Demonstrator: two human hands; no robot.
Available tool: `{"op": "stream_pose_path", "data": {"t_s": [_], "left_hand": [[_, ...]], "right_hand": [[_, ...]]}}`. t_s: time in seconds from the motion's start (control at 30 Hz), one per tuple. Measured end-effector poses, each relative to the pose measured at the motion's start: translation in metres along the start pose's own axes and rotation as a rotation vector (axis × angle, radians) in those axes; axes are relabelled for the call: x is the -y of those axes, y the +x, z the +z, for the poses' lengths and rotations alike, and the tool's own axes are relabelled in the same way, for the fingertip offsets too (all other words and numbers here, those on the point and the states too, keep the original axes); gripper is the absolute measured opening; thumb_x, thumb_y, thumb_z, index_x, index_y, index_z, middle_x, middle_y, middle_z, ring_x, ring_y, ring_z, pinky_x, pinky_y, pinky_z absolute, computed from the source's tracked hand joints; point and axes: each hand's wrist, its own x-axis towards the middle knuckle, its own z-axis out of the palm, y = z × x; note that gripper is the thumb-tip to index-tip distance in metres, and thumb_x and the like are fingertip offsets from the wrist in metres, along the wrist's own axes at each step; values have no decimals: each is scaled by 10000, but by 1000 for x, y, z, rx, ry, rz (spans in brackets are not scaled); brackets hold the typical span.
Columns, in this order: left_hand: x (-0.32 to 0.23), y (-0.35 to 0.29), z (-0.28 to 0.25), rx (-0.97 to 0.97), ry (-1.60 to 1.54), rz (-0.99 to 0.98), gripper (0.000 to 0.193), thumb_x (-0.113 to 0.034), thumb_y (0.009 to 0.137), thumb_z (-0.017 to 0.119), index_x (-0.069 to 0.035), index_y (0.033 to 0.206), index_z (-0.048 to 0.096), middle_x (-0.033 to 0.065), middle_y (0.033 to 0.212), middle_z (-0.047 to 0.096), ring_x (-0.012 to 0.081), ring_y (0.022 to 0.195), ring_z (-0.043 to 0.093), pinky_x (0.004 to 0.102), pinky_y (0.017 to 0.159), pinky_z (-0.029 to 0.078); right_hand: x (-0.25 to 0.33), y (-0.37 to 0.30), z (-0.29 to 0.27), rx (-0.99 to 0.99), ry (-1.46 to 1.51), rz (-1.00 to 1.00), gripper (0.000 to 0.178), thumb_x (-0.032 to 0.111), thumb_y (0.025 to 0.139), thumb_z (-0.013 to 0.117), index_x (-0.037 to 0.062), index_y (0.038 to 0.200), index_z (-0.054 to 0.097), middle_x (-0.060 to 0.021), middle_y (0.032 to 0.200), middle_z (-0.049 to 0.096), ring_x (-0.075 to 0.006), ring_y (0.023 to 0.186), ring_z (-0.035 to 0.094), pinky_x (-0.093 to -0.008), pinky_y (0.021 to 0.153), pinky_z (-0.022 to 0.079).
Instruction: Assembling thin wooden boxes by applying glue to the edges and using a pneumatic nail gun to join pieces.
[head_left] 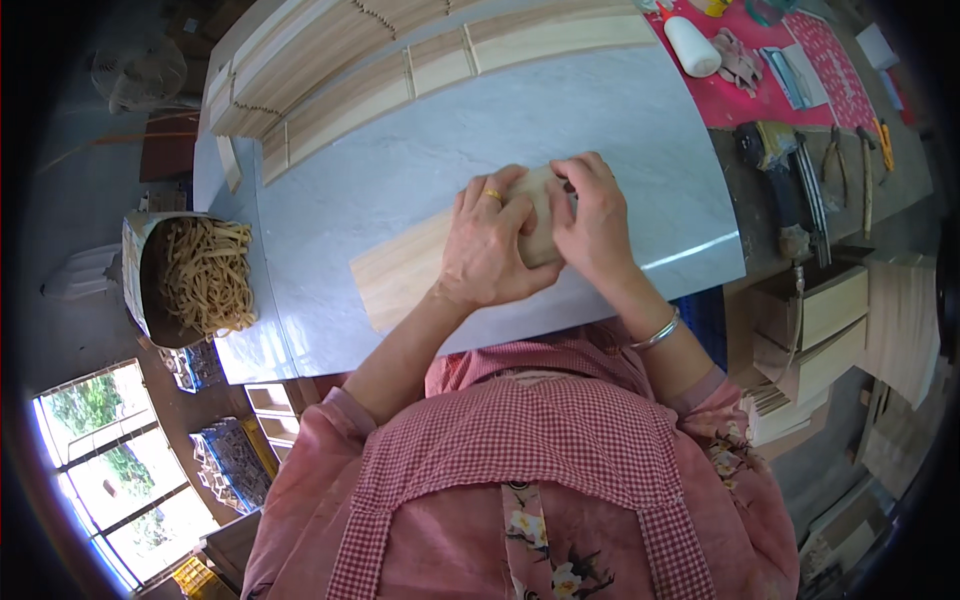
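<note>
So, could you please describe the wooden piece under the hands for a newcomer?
Find the blue-grey tabletop and look at its near half. There the left hand and the right hand hold a pale wooden piece whose left end is uncovered. Unlike the boards along the far side, it lies apart, under hands.

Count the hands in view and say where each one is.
2: the left hand lies across the pale wooden piece, and the right hand is at that piece's right end. No other hand shows.
</note>
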Motion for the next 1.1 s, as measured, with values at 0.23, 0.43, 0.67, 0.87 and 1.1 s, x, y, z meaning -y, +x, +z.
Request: {"op": "stream_pose_path", "data": {"t_s": [0.23,0.43,0.67,0.87,1.1], "left_hand": [[7,-3,-1,12,70,24,443,-320,614,861,-53,823,576,210,1317,549,378,1121,526,448,1013,423],[8,-4,2,1,79,62,464,-353,635,867,-56,828,567,218,1328,551,375,1158,528,453,1026,414],[8,-5,5,0,67,44,459,-363,648,859,-67,815,551,217,1325,559,373,1189,528,452,1038,403],[9,-6,1,-9,69,34,440,-367,662,840,-75,832,558,204,1322,566,367,1203,525,451,1055,389],[4,-7,-1,-42,61,44,424,-308,645,844,-97,792,507,169,1374,548,351,1226,515,449,1069,384]], "right_hand": [[3,-37,-62,182,65,6,166,-50,811,644,4,967,652,-81,888,577,-232,677,542,-334,624,458],[2,-42,-60,249,-76,-80,94,-63,810,641,1,875,667,-57,835,577,-213,648,520,-317,600,434],[-4,-33,-62,313,-155,-199,107,-8,814,656,19,726,600,-44,751,520,-227,623,530,-331,577,436],[-29,-30,-88,221,-125,-139,172,146,905,641,21,1013,688,-106,957,638,-295,815,605,-363,753,498],[-185,-18,-244,40,-986,364,568,333,886,706,-6,1327,588,-262,1122,641,-408,969,642,-469,863,522]]}}
